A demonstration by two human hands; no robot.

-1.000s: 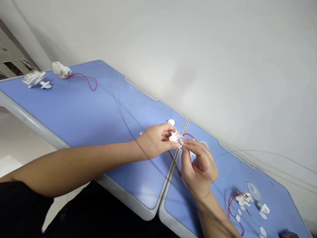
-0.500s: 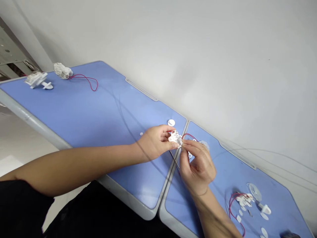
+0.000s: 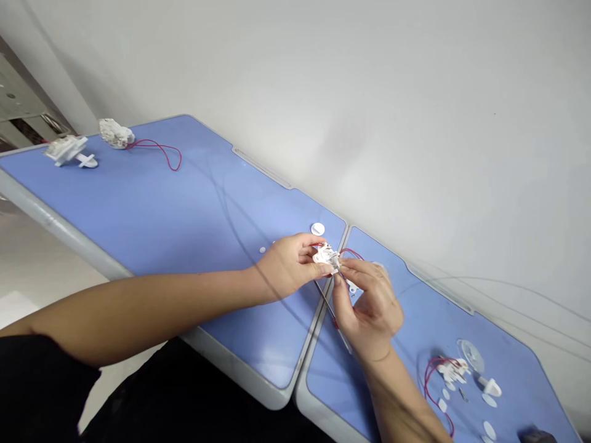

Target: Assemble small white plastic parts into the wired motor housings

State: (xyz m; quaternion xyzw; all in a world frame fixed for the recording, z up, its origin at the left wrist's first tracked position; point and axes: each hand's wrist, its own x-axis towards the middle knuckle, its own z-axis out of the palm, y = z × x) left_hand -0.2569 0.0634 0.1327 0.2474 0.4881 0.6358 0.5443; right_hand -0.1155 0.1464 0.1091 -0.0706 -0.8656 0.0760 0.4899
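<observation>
A small white plastic mechanism [image 3: 327, 257] with red wires is held over the seam between two blue tables. My left hand [image 3: 295, 264] is closed on its left side, thumb in front and fingers behind. At its right edge, the thumb and fingertips of my right hand [image 3: 369, 304] are closed in; any smaller part between them is hidden. Beneath my hands lies a screwdriver [image 3: 327, 303] with a thin metal shaft, partly covered by my right hand. A white round cap [image 3: 317, 229] rests just beyond my left fingers. Another white piece [image 3: 352, 287] shows behind my right fingers.
Two white assemblies [image 3: 115, 133] stand at the far left, one trailing a red wire loop [image 3: 173, 159]. At the right lie another white mechanism [image 3: 453, 370], a clear disc [image 3: 471, 355], a white plug-like piece [image 3: 490, 386] and several white discs [image 3: 489, 429]. A wall borders the tables.
My right thumb has shifted slightly down and left at the mechanism's edge, and more of the screwdriver shows. My left hand keeps its hold; the view has shifted a little.
</observation>
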